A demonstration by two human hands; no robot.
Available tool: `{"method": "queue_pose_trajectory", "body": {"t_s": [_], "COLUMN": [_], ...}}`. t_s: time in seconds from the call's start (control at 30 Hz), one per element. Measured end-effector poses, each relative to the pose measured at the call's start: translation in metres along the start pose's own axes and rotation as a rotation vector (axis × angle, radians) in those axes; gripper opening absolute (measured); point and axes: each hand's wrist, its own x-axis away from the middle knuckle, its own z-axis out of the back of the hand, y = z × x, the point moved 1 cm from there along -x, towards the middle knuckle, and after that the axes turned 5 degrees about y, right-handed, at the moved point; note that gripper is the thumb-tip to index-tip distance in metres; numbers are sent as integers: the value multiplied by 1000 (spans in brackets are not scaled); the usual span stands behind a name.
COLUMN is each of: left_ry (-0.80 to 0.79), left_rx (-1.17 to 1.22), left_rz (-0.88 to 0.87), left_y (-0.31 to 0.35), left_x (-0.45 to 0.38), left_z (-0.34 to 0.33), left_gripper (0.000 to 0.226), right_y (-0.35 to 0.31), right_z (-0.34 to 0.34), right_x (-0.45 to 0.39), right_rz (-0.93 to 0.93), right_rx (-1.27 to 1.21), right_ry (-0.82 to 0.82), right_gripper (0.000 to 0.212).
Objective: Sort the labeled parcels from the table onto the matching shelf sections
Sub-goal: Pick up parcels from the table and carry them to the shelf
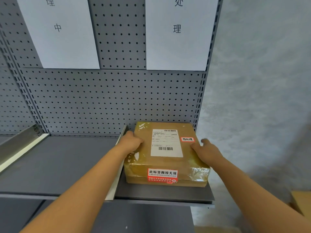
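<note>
While the brown parcel (pixel 165 155) sits flat in the rightmost section of the grey shelf (pixel 55 167), under the paper sign (pixel 178 33) reading 处理, both hands are at its sides: the left hand (pixel 133 142) has its fingers curled over the parcel's left edge, just beside the metal divider (pixel 117 163), and the right hand (pixel 206 151) lies against the right edge with thumb on the top face and fingers loosely spread, seemingly not clamped. The small red-bordered sticker (pixel 187 139) on top appears to match that sign, so the section looks right. To finish well, I would push the parcel evenly from both sides until it nears the pegboard back (pixel 109 98), keeping it square to the divider and its shipping label (pixel 165 142) facing up and readable. Its right front corner looks close to the shelf's open end, so nudge it leftward before letting go, then withdraw both hands without dragging it.
</note>
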Motion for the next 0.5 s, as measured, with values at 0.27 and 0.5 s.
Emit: {"method": "queue_pose_trajectory", "body": {"t_s": [0.27,0.5], "left_ry": [383,510], "left_rx": [-791,-1135], "left_rz": [-541,-421], "left_y": [21,-27], "left_x": [42,110], "left_z": [70,176], "left_gripper": [38,35], "right_y": [-83,-174], "right_z": [-6,-53], "right_x": [34,95], "right_rz": [747,1077], "right_rx": [267,319], "right_ry": [92,37], "right_gripper": [47,44]}}
